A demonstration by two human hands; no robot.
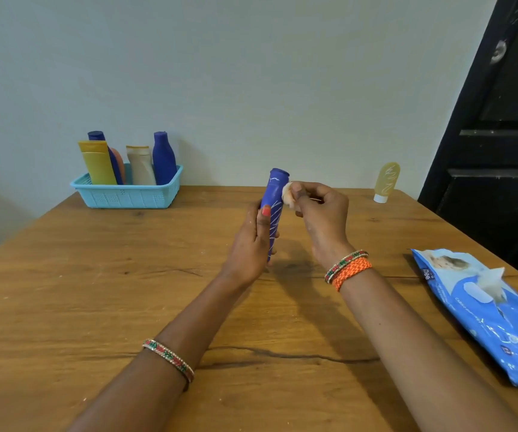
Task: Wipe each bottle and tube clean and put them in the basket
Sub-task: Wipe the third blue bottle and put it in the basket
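My left hand (251,244) grips a blue bottle (274,201) with white streaks, held upright above the middle of the table. My right hand (320,210) pinches a crumpled white wipe (288,194) against the bottle's upper right side. A light blue basket (126,194) stands at the back left; it holds several bottles and tubes, among them a yellow tube (97,163), a white bottle (140,165) and a blue bottle (163,159). A yellow bottle (386,182) stands cap-down at the back right of the table.
A blue pack of wet wipes (482,313) lies at the table's right edge, one wipe poking out of its opening. The wooden table (95,291) meets a pale wall at the back. A dark door (501,135) stands to the right.
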